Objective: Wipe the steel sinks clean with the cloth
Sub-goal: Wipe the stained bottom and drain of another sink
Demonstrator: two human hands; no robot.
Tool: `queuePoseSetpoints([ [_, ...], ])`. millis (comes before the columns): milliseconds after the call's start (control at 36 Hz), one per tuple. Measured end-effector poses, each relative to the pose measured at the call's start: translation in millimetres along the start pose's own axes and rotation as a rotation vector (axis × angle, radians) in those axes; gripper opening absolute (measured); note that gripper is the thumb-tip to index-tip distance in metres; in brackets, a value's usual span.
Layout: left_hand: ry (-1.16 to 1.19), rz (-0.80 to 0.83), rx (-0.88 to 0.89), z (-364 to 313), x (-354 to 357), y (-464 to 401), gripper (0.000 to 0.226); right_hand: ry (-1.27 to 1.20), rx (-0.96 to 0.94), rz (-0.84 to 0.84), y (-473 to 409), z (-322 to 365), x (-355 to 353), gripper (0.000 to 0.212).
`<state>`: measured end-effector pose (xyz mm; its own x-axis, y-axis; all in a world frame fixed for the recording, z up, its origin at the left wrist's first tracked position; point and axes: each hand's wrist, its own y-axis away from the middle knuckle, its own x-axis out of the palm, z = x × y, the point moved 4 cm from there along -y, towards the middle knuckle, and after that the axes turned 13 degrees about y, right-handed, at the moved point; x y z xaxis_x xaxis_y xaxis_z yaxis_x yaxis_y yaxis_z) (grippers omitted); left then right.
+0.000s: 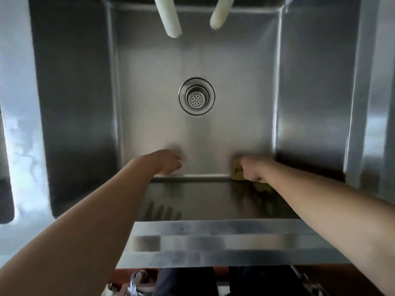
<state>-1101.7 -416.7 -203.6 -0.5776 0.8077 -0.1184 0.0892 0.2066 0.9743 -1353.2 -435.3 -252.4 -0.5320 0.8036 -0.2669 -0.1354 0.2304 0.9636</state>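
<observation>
Fingers of the right hand (251,169) were curled tight around a yellow-green cloth (236,170), bunched so that only a wad of it showed past the knuckles; the fingers of the left hand (168,162) were blurred and bent loosely down onto the steel, holding nothing that could be seen, though how far they were spread could not be told. Both hands were low in the steel sink (310,92), well nearer the person than the drain strainer (196,96); the cloth sat at the seam where the basin floor met the near wall, off to the right of the strainer and close to the right-hand corner; the left hand rested on the floor at the same seam, to the strainer's left. Two pale faucet spouts (168,18) hung above the far side, beyond the strainer. The step appeared to be wiping along that near seam; to do it well, the cloth should be pressed flat into the fold and drawn in long overlapping strokes toward the strainer, corners worked first; the free hand could brace, kept clear of the cloth's path.
</observation>
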Motion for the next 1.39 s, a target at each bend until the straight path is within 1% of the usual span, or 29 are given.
queuePoseSetpoints([
  [111, -0.001, 0.036, -0.009, 10.2, 11.9, -2.8, 0.05, -0.075, -0.151, -0.105, -8.3, 49.1, -17.5, 0.031],
  [194, 0.028, -0.008, -0.025, 19.8, 17.6, -2.5, 0.048, -0.144, -0.289, -0.185, -10.7, 104.2, -39.5, 0.028],
  [250, 0.076, -0.113, -0.026, 26.6, 14.8, -0.7, 0.039, -0.178, -0.323, -0.211, -8.4, 134.9, -54.3, 0.024],
  [306, 0.174, -0.258, -0.024, 34.1, 7.1, 7.4, 0.033, -0.219, -0.321, -0.191, -7.3, 157.4, -62.3, 0.025],
  [361, 0.307, -0.364, -0.02, 42.6, 1.1, 19.8, 0.034, -0.315, -0.298, -0.188, -0.4, 167.3, -69.1, 0.02],
  [389, 0.396, -0.391, -0.013, 46.2, -0.8, 28.1, 0.038, -0.409, -0.286, -0.188, 4.3, 168.4, -70.7, 0.018],
  [417, 0.474, -0.409, 0.004, 48.7, -2.2, 38.5, 0.044, -0.536, -0.273, -0.188, 12.0, 167.4, -72.1, 0.022],
  [472, 0.593, -0.423, 0.052, 50.3, -7.6, 59.9, 0.053, -0.757, -0.237, -0.217, 34.5, 155.8, -77.3, 0.031],
  [528, 0.667, -0.404, 0.125, 46.4, -13.5, 79.5, 0.057, -0.885, -0.224, -0.3, 65.2, 134.0, -87.8, 0.033],
  [583, 0.72, -0.375, 0.209, 37.9, -17.7, 99.8, 0.064, -1.059, -0.188, -0.411, 101.0, 103.4, -99.0, 0.033],
  [667, 0.859, -0.346, 0.364, 16.9, -20.1, 132.2, 0.075, -1.266, -0.085, -0.634, 160.7, 49.4, -112.4, 0.034],
  [722, 0.981, -0.309, 0.483, -2.8, -18.4, 155.7, 0.074, -1.385, -0.058, -0.749, 196.8, 18.8, -113.4, 0.031],
  [778, 1.061, -0.246, 0.6, -26.1, -11.8, 178.6, 0.064, -1.514, -0.082, -0.823, 230.5, -1.6, -108.8, 0.031],
  [833, 1.072, -0.165, 0.696, -50.4, -5.0, 201.8, 0.058, -1.671, -0.153, -0.84, 261.3, -13.9, -101.8, 0.033],
  [889, 1.037, -0.106, 0.769, -73.5, 0.5, 224.2, 0.061, -1.783, -0.285, -0.807, 295.1, -18.4, -95.0, 0.032],
  [944, 0.984, -0.046, 0.851, -96.6, 4.8, 244.0, 0.062, -1.872, -0.382, -0.775, 323.8, -20.2, -86.0, 0.041],
  [972, 0.966, -0.012, 0.894, -107.2, 7.0, 252.3, 0.06, -1.911, -0.412, -0.772, 334.3, -20.6, -80.2, 0.045],
  [1028, 0.983, 0.047, 0.963, -127.7, 12.6, 267.4, 0.048, -1.978, -0.407, -0.809, 348.8, -22.4, -67.9, 0.043],
  [1056, 1.003, 0.051, 0.976, -136.4, 15.7, 272.6, 0.039, -2.006, -0.378, -0.836, 353.5, -24.5, -61.6, 0.04],
  [1111, 1.005, 0.001, 0.971, -149.0, 21.7, 279.1, 0.026, -2.045, -0.308, -0.881, 358.9, -28.6, -49.5, 0.034],
  [1167, 0.975, -0.033, 0.974, -159.9, 28.7, 284.1, 0.022, -2.083, -0.269, -0.903, 362.5, -30.8, -39.1, 0.031],
  [1222, 0.922, -0.038, 0.978, -170.2, 36.8, 288.2, 0.026, -2.128, -0.275, -0.909, 364.9, -33.5, -28.7, 0.031],
  [1333, 0.846, -0.068, 0.985, -190.7, 55.4, 291.2, 0.041, -2.18, -0.328, -0.929, 372.3, -44.3, -13.2, 0.03],
  [1389, 0.819, -0.117, 0.976, -202.1, 67.2, 291.6, 0.042, -2.172, -0.285, -0.94, 374.4, -54.4, -1.7, 0.031],
])
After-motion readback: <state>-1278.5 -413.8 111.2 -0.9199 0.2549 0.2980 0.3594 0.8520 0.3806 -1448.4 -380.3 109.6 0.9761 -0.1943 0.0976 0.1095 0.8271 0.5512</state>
